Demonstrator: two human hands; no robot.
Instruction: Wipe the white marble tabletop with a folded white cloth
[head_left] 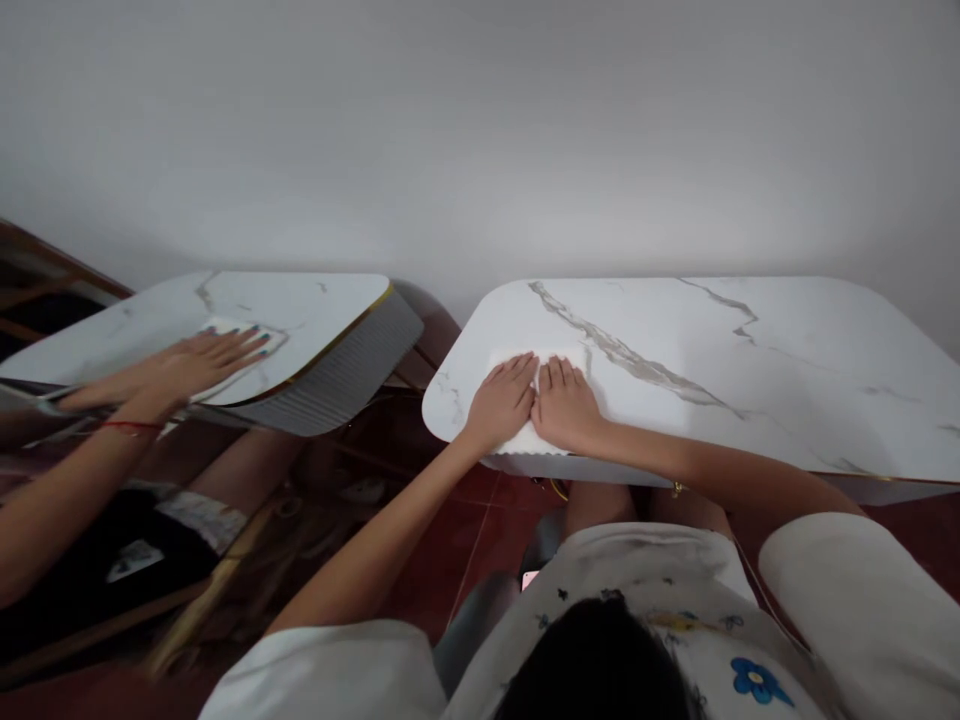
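White cloth (pixel 529 438) is spread near the left end of the tabletop (pixel 780 375), covered by the left hand (pixel 504 400) and right hand (pixel 566 403) (both flat, nothing clutched); pressure is best shared evenly between palms.

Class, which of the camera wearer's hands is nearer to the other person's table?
Left. The left hand lies on the white cloth, on the side towards that table; the right hand rests beside it, farther away.
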